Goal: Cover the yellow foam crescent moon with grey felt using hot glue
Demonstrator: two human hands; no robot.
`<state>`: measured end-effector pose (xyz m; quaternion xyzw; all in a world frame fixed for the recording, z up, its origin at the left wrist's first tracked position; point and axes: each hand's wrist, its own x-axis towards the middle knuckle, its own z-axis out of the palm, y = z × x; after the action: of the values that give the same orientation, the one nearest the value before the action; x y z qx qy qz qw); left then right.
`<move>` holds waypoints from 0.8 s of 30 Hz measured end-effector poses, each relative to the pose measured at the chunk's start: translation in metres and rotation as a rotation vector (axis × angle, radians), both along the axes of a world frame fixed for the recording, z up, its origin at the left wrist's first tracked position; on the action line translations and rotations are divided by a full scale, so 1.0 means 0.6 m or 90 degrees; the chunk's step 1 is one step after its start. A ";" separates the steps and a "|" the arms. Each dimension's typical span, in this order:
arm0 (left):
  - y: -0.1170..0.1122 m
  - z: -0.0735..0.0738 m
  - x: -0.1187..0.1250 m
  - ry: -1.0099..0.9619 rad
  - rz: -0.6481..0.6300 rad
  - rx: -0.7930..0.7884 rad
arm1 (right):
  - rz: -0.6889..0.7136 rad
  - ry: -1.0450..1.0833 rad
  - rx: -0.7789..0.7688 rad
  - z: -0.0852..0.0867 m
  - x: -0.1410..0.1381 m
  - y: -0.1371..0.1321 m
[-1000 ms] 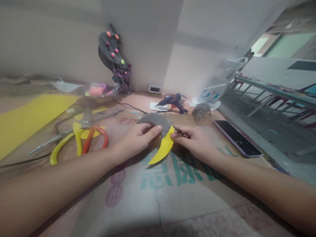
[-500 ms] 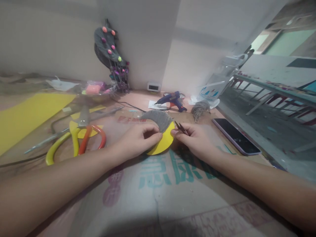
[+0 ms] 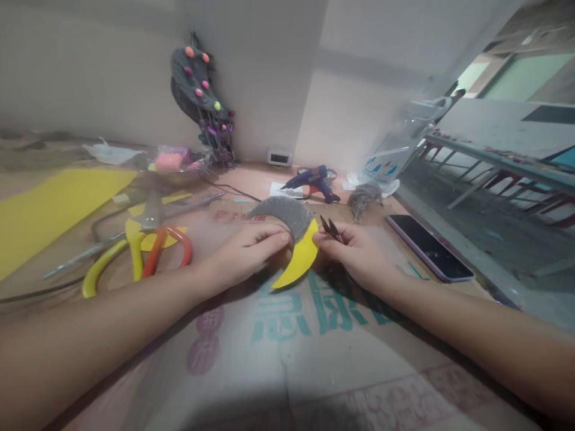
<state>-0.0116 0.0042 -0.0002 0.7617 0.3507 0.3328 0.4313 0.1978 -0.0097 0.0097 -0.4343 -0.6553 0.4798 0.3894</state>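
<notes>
A crescent moon shape lies between my hands, its upper part wrapped in grey yarn (image 3: 294, 216) and its lower part bare yellow card (image 3: 302, 254). My left hand (image 3: 254, 248) is closed on the inner curve, thumb on top and fingers partly hidden. My right hand (image 3: 354, 248) pinches the outer edge where grey meets yellow. Tucked in that same hand are small thread snips (image 3: 331, 229), their two dark pointed blades slightly apart and aimed up-left; the handle is hidden in the palm.
Big scissors (image 3: 155, 254) with yellow and orange handles lie left, near yellow card (image 3: 54, 209). Behind are a blue glue gun (image 3: 312, 181), a small digital clock (image 3: 279, 158) and a grey yarn bundle (image 3: 365, 199). A phone (image 3: 429, 246) lies right; a decorated grey crescent (image 3: 195, 84) hangs on the wall.
The crescent has turned so its yellow tip shows, pointing down-left. My left thumb has drawn back from the yellow card towards the inner curve. My right hand has barely moved.
</notes>
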 end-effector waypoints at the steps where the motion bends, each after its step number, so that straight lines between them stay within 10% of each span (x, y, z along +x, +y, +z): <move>1: 0.001 0.000 0.000 -0.007 0.016 -0.016 | 0.010 0.012 -0.002 0.001 -0.001 0.000; 9: 0.001 0.003 0.003 0.037 0.114 -0.125 | 0.074 -0.050 -0.005 0.000 -0.005 -0.002; 17: 0.000 0.004 0.001 0.045 0.129 -0.109 | 0.028 -0.364 0.572 0.006 0.022 -0.013; 24: 0.002 -0.002 0.002 0.047 0.113 -0.117 | 0.048 -0.511 0.708 0.008 0.015 -0.005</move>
<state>-0.0104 0.0051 -0.0013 0.6966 0.4615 0.3081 0.4548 0.2071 -0.0128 0.0146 -0.2910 -0.9125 -0.1129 0.2645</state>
